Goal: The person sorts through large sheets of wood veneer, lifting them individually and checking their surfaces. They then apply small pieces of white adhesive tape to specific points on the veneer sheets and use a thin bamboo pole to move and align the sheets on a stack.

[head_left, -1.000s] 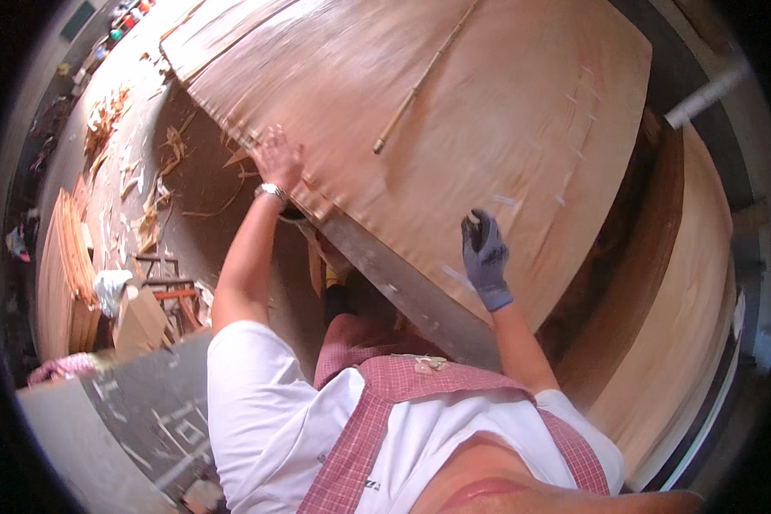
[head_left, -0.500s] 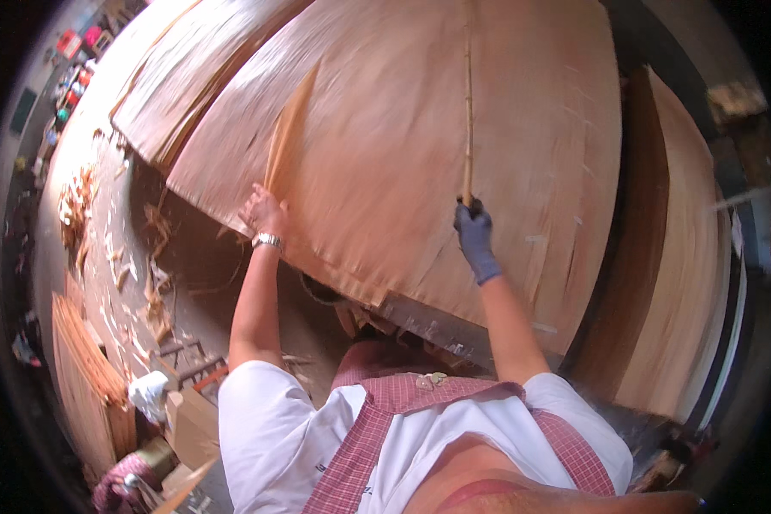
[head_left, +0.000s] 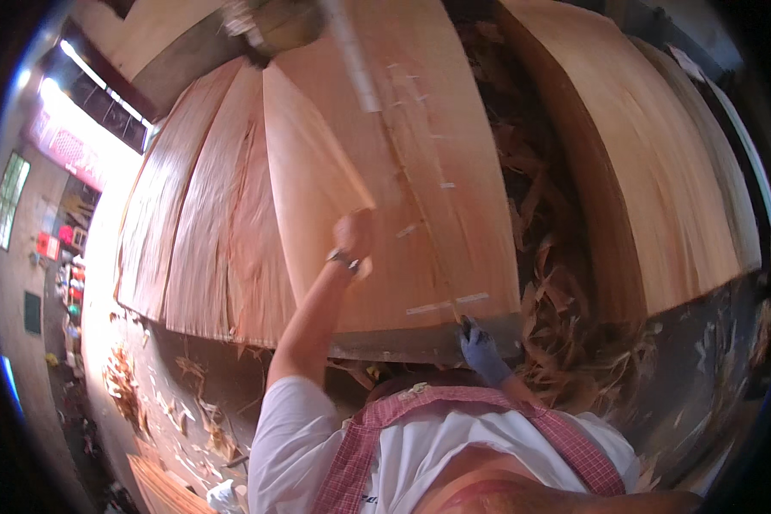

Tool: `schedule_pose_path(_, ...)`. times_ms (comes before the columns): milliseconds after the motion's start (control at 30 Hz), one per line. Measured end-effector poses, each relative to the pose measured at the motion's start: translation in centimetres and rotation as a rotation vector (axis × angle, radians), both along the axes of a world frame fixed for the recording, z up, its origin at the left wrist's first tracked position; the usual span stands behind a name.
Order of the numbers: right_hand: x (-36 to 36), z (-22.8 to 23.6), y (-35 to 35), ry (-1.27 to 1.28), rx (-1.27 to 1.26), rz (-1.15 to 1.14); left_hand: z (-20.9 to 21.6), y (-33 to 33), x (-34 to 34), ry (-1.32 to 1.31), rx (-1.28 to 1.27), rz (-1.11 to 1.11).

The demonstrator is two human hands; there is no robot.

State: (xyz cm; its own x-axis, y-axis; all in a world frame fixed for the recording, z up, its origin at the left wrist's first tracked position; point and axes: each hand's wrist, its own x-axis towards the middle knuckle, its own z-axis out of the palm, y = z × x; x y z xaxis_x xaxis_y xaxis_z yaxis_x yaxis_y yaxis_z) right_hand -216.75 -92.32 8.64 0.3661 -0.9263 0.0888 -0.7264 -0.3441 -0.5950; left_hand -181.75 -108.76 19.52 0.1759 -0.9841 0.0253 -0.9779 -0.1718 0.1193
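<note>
My bare left hand, with a watch at its wrist, is closed on the edge of a thin wood veneer sheet. That edge is lifted and folded over to the right, above the stack. In my gloved right hand, low at the stack's near edge, is the end of a thin bamboo stick. The stick slants away to the upper left across the veneer stack. Short whitish strips of tape lie on the top sheet. Motion blurs my left fingers.
More veneer sheets lie on the left, and another curved stack stands on the right. Torn veneer scraps fill the gap between. Wood shavings litter the floor at left. A pale blurred bar crosses the top.
My left hand has moved right, drawing the veneer edge over with it. My right hand has come down nearer my body with the stick, which now slants left. The view has shifted.
</note>
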Motion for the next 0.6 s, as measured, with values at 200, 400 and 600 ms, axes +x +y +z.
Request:
schedule_pose_path(200,0.3,4.2,-1.8,-0.014,-0.087,-0.067,-6.4,-11.5,-12.9,0.021,0.017,-0.311)
schedule_pose_path(400,0.6,9.1,-5.5,-0.059,-0.078,-0.048,-6.4,-12.9,-23.8,0.364,0.014,-0.426)
schedule_pose_path(600,1.4,-2.5,-13.7,-0.317,-0.084,-0.111,-2.6,-11.1,-29.4,0.476,0.104,-0.509)
